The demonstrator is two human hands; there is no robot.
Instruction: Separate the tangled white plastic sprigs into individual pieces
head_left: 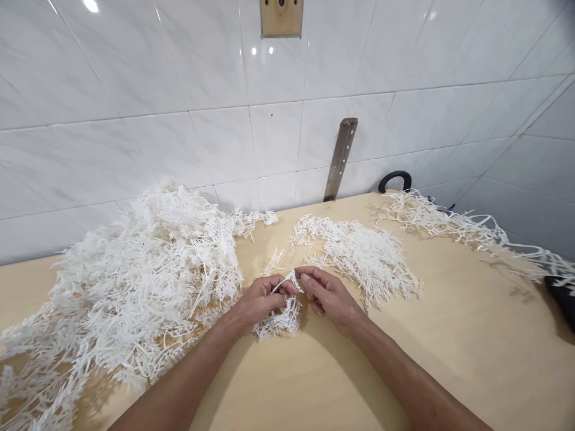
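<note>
A white branched sprig [291, 279], thin and plastic-looking, is between my two hands over the middle of the table. My left hand [259, 302] is closed round its stem. The thumb and index finger of my right hand [332, 296] pinch at its tip, with the other fingers curled beneath. Below my left hand lies a small clump of white sprigs [281, 320]. A large tangled heap of white sprigs [157, 275] spreads to my left. Beyond my right hand is a flatter pile of short white pieces [366, 254].
Bare branching white stems [453, 224] lie along the table's right side. A black curved handle [395, 176] and a dark object [561, 296] are near them. A metal strip [341, 158] leans on the tiled wall [215, 72] behind the table [453, 335].
</note>
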